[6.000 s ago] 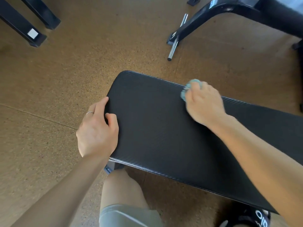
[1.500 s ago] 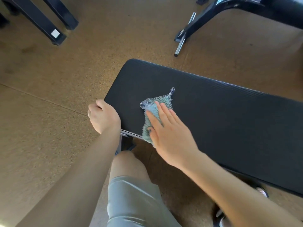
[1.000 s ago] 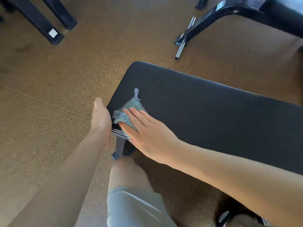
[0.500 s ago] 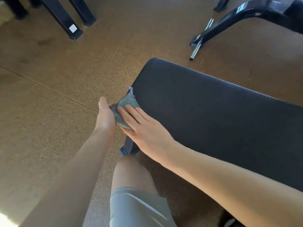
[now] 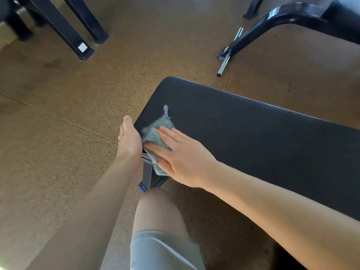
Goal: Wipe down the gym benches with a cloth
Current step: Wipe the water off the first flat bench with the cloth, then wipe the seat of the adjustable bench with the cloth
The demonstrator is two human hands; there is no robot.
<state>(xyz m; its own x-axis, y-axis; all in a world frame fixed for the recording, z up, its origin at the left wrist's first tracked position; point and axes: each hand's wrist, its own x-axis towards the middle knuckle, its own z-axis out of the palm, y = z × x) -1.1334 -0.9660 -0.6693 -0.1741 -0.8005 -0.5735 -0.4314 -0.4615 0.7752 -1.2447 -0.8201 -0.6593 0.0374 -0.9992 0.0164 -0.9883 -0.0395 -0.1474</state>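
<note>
A black padded gym bench (image 5: 253, 137) runs from the middle of the view to the right edge. A small teal knitted cloth (image 5: 157, 133) lies on its near left corner, draped partly over the edge. My right hand (image 5: 183, 158) presses flat on the cloth with fingers spread. My left hand (image 5: 129, 140) cups the bench's left end, beside the cloth, with a ring on one finger. The fingertips of my left hand are hidden behind the pad.
The floor is brown cork-like matting. Black frame legs (image 5: 78, 36) stand at the far left. Another bench's black base (image 5: 272, 22) with a chrome bar (image 5: 228, 55) sits at the far right. My bare knee (image 5: 155, 211) is under the bench's grey leg (image 5: 147, 174).
My right hand has slid the cloth from off the bench's left end back onto its corner. Over the earlier frames it had travelled from the far edge to the left end. My left hand stays there.
</note>
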